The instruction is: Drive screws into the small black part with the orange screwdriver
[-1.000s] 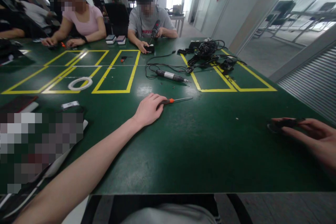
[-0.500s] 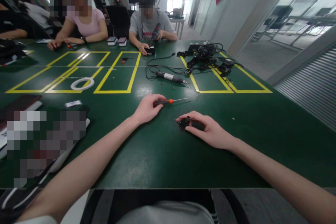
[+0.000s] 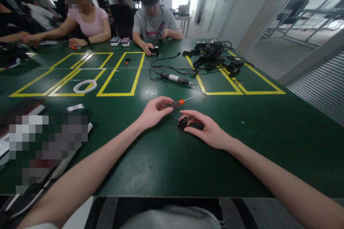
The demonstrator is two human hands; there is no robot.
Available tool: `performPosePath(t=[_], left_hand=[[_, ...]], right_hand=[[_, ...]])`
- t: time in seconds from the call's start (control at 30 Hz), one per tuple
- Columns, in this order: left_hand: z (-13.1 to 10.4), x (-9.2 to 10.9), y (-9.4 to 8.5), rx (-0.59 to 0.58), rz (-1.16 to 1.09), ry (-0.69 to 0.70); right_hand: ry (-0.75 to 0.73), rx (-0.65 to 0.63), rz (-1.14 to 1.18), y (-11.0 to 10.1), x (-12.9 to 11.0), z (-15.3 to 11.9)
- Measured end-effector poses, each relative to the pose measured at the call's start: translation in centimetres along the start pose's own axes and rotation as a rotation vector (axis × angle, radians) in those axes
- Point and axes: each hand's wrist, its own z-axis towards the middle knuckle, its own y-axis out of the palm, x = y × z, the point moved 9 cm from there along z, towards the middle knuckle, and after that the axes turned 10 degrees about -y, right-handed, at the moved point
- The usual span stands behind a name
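My left hand is closed around the dark handle of a screwdriver. Its orange collar shows past my fingers, and the thin shaft points right and away from me. My right hand grips a black part between thumb and fingers, at the table surface. That part has a round, flat base with a short upright post, and a dark portion runs back under my palm. My fingers hide some of it, and I cannot name its kind. A small gap separates the two hands.
Beyond my hands lies a corded electric screwdriver. Tangled black cables are behind it, to the right. A white ring rests on the yellow-taped table at left. Across from me, a person holds a power tool over a black piece.
My left hand has shifted slightly right, and the screwdriver's shaft now angles further away from me. My right hand has moved a little left with the black part.
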Motion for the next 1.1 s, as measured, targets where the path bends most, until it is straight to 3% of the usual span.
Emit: performPosePath(t=[0.17,0.33,0.43,0.6,0.8,0.97,1.03,1.1], left_hand=[[-0.4,0.0,0.4,-0.002,-0.041,-0.025],[-0.9,0.3,1.1,-0.019,-0.087,-0.033],[-1.2,0.8,1.1,0.008,-0.094,-0.012],[-2.0,2.4,0.7,0.097,-0.019,0.107],[-3.0,4.3,0.7,0.129,-0.062,0.287],[-2.3,3.5,0.4,0.047,-0.265,0.294],[-2.0,3.0,0.2,-0.008,-0.289,0.271],[-1.8,2.7,0.6,-0.104,-0.279,0.242]], right_hand=[[0.019,-0.034,-0.024,0.1,0.1,0.0],[-0.069,-0.076,-0.142,0.3,-0.6,0.0],[-0.146,0.005,-0.221,-0.7,-1.6,0.1],[-0.392,0.183,-0.590,-3.3,-5.0,-0.6],[-0.639,0.036,-0.940,-2.0,-7.3,1.4],[-0.795,-0.060,-1.075,-1.6,-7.1,4.6],[-0.769,0.029,-1.063,-3.4,-7.2,5.6],[-0.683,0.240,-0.987,-6.7,-8.0,6.3]])
